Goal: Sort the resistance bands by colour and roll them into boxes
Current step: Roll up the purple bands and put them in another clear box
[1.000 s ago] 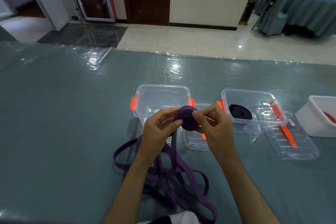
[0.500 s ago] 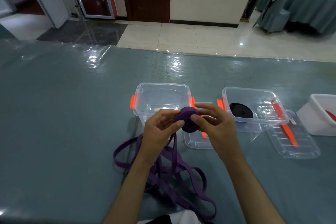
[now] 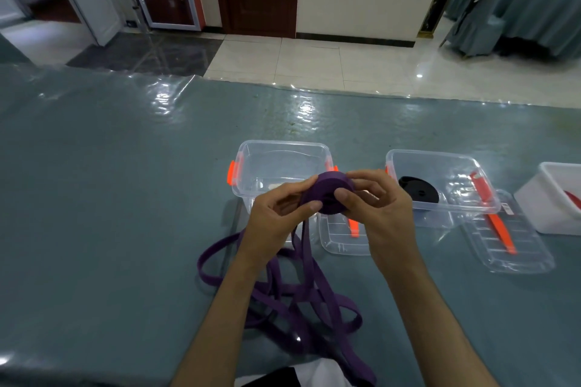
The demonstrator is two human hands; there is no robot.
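A purple roll of resistance band is held between both hands above the table. My left hand pinches its left side with thumb and fingers; my right hand grips its right side. The loose purple band hangs down from the roll and lies in tangled loops on the table near me. Behind the hands stands a clear box with orange clips. A second clear box to the right holds a rolled black band.
Two clear lids lie on the table: one under my hands, one with an orange strip at the right. A white tub with something red inside sits at the far right edge. The table has a glossy blue-grey cover.
The purple roll has turned a little between my hands and more band is wound on it. Both hands stay at the same spot in front of the clear box.
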